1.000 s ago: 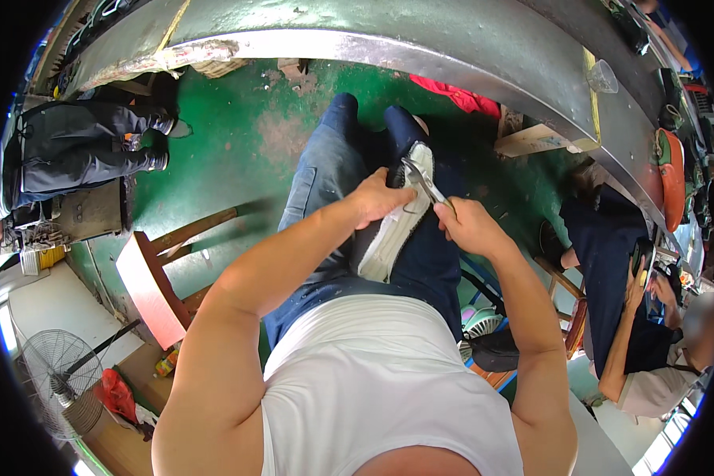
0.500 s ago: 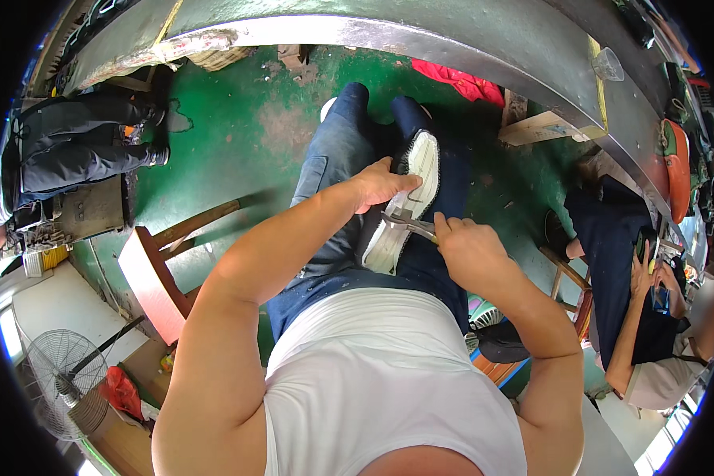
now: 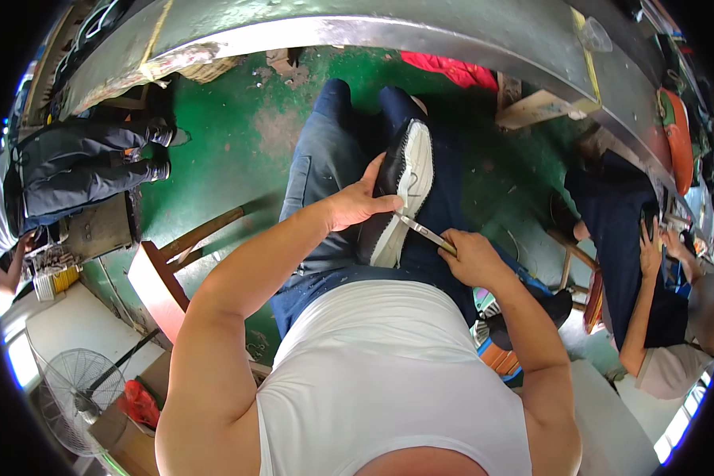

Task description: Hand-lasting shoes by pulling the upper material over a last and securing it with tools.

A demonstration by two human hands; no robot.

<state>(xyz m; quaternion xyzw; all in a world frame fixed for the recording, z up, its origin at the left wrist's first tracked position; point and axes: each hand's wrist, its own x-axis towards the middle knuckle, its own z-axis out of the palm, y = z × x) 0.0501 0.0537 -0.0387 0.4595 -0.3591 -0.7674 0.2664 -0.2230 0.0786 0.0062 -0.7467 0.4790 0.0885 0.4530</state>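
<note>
While a dark shoe [image 3: 417,170] lies along the lap with its pale sole turned up, the left hand [image 3: 358,205] grips its side, thumb at the sole's edge, and the right hand [image 3: 470,258] is closed around the handle of a metal tool [image 3: 427,232], whose far end lies at the sole beside that thumb. Beneath are blue trousers [image 3: 319,186]; beyond the knees runs a grey worktop [image 3: 349,33], with a wooden chair [image 3: 157,279] to the left.
</note>
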